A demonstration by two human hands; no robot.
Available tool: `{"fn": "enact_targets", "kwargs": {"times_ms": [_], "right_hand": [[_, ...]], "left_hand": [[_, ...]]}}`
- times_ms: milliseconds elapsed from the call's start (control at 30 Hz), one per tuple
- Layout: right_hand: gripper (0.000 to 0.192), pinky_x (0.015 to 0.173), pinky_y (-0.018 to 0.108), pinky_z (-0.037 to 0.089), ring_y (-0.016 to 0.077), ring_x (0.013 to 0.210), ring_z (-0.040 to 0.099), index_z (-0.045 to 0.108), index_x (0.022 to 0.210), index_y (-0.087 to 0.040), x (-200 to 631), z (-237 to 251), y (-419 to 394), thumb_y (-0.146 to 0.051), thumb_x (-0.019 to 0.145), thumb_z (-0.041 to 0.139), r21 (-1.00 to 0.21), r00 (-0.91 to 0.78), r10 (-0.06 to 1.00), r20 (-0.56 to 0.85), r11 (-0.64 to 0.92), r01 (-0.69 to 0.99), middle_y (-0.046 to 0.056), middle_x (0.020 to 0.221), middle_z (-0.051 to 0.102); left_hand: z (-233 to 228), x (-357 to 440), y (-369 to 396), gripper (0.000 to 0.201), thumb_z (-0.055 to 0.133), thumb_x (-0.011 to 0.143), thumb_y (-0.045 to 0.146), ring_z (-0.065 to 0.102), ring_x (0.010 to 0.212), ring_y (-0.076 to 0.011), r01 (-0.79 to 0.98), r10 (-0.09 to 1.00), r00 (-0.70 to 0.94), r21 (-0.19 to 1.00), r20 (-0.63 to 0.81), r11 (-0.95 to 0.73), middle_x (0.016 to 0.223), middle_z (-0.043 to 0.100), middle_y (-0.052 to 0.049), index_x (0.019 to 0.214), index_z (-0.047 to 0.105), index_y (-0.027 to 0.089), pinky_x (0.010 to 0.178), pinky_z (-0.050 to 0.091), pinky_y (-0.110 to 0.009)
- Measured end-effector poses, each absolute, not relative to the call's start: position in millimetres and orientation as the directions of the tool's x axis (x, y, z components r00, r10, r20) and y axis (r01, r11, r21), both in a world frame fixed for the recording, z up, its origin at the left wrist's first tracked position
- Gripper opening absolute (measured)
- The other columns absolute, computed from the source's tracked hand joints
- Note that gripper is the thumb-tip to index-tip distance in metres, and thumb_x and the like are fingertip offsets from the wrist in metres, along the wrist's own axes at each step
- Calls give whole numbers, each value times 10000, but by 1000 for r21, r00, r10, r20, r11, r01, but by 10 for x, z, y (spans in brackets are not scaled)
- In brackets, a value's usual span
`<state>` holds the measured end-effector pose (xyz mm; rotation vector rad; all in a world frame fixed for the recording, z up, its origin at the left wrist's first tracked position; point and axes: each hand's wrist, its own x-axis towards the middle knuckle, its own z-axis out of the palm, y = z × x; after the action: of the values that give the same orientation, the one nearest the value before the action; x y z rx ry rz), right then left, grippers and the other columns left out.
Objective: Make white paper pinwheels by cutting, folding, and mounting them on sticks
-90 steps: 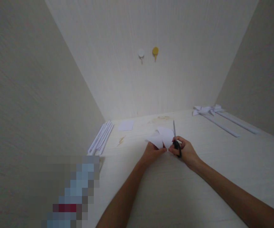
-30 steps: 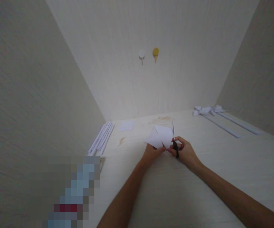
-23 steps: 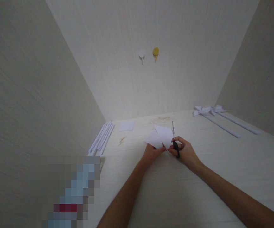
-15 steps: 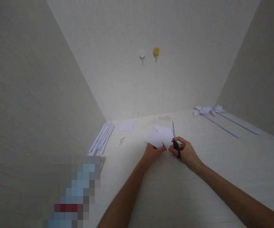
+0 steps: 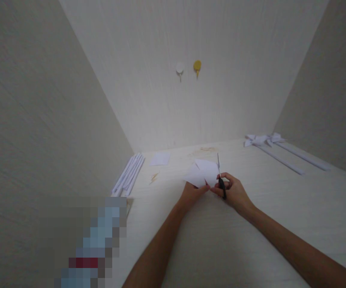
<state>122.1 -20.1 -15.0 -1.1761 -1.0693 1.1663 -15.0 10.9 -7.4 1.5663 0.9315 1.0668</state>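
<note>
Head view shows my left hand point(image 5: 192, 193) pinching the near corner of a folded white paper sheet point(image 5: 204, 173), held just above the pale wooden table point(image 5: 221, 240). My right hand point(image 5: 234, 191) is clenched around the black handles of small steel scissors point(image 5: 220, 178), whose blades point away from me along the paper's right edge. Rolled white paper sticks point(image 5: 128, 175) lie by the left wall, a flat white paper square point(image 5: 160, 158) near them, and white paper pinwheels on long sticks point(image 5: 276, 150) far right.
</note>
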Motion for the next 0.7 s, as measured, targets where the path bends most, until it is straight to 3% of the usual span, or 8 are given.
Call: {"fn": "enact_targets", "kwargs": {"times_ms": [300, 533, 700], "right_hand": [[445, 354, 174, 304, 60, 369, 438, 441, 774, -201, 1240, -141, -211, -301, 452, 731, -994, 56, 998, -6, 0, -105, -70, 508, 538], [386, 366, 180, 313, 73, 372, 470, 442, 792, -198, 1258, -181, -183, -272, 508, 693, -995, 38, 999, 20, 24, -98, -59, 516, 564], [368, 365, 172, 315, 65, 366, 460, 439, 794, -194, 1258, -185, -182, -231, 519, 680, -995, 45, 998, 36, 40, -90, -73, 498, 544]], "left_hand": [[-71, -159, 96, 222, 586, 604, 156, 563, 837, -166, 34, 916, 342, 972, 208, -234, 910, 634, -58, 825, 607, 146, 776, 407, -294], [-51, -152, 79, 105, 597, 587, 160, 573, 747, -156, 46, 920, 348, 977, 181, -209, 776, 648, -29, 688, 621, 146, 737, 418, -281], [-56, -149, 84, 150, 608, 560, 120, 572, 771, -159, 44, 933, 320, 981, 165, -188, 814, 648, -34, 707, 613, 151, 726, 420, -273]]}}
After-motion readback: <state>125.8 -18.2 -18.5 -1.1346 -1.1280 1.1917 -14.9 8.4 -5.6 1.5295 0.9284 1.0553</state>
